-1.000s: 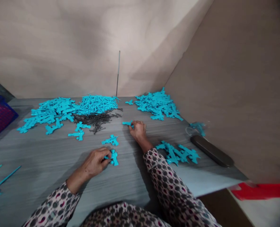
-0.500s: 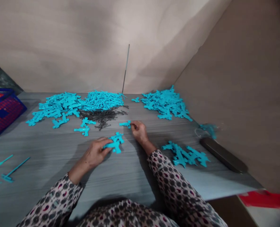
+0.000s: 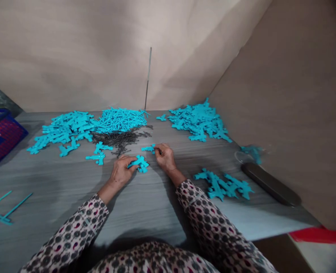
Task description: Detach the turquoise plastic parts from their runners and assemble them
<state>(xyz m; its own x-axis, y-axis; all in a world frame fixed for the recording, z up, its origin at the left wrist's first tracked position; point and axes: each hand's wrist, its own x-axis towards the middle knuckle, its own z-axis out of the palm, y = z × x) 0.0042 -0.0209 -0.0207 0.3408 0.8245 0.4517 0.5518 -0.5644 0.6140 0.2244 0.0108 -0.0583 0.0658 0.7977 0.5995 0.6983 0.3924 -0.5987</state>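
My left hand [image 3: 122,170] is closed, with thumb and fingers pinching a turquoise plastic toy gun piece [image 3: 141,162]. Another piece seems to lie partly under that one. To the right, my right hand [image 3: 164,156] has its fingertips pressed together at the end of a second toy gun piece [image 3: 147,149]; the fingers cover its rear. Two more gun-shaped pieces [image 3: 98,157] rest left of my hands. Just beyond them spreads a heap of small dark metal parts, apparently springs [image 3: 121,139].
Behind are piles of turquoise gun pieces [image 3: 68,127], thin rods [image 3: 122,118] and, at right, more gun pieces [image 3: 197,120]. A smaller group [image 3: 223,184] lies near my right forearm, beside a dark elongated case [image 3: 270,184]. A blue basket [image 3: 3,140] stands at left. Walls enclose the back and right.
My left hand has moved forward with its toy gun piece, which now sits over the other piece. My right hand stays at its piece. The view has shifted slightly.
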